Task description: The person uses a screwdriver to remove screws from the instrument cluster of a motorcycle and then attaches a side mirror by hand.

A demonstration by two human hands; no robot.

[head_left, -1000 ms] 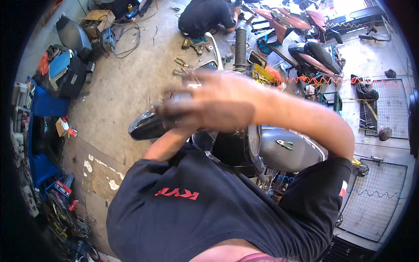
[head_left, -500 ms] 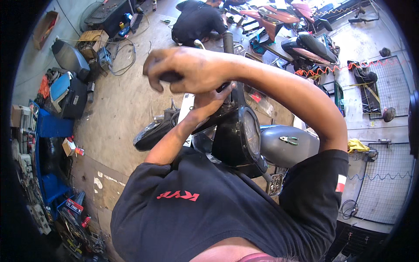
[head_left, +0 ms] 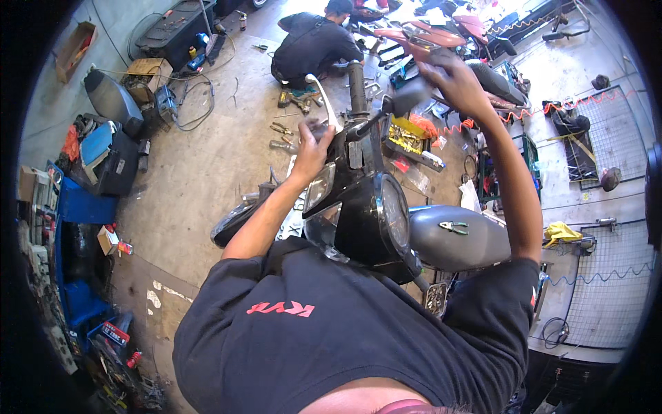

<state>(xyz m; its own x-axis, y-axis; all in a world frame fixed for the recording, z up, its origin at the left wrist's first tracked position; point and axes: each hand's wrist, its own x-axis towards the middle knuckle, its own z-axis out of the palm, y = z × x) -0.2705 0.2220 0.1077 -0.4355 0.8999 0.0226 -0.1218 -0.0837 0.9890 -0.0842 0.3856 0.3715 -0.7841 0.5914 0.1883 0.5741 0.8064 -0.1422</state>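
Observation:
A black motorbike front cowl (head_left: 355, 224) with a round dial (head_left: 395, 210) stands before me. From its bar rise a black handlebar grip (head_left: 357, 90) and a silver hand lever (head_left: 324, 101). My left hand (head_left: 313, 153) is closed about the lever's lower end, thumb and fingers bent; a dark spot between them is unclear. A black rear-view mirror (head_left: 409, 97) leans out to the right on its stem (head_left: 369, 127). Around the mirror's outer edge curls my right hand (head_left: 456, 81), slightly blurred. On the grey seat (head_left: 476, 241) lie green-handled pliers (head_left: 454, 226).
A person in dark clothes (head_left: 314, 50) crouches on the floor ahead. A yellow tool tray (head_left: 405, 136) stands beyond the mirror, with loose pliers (head_left: 281, 128) left of the lever. Another motorbike (head_left: 431, 34) stands farther back. Blue shelving (head_left: 83, 196) lines the left.
My right hand has swung from the left, across the bar, out to the far right with the mirror. The left hand shows more fully, and the lever and grip are uncovered.

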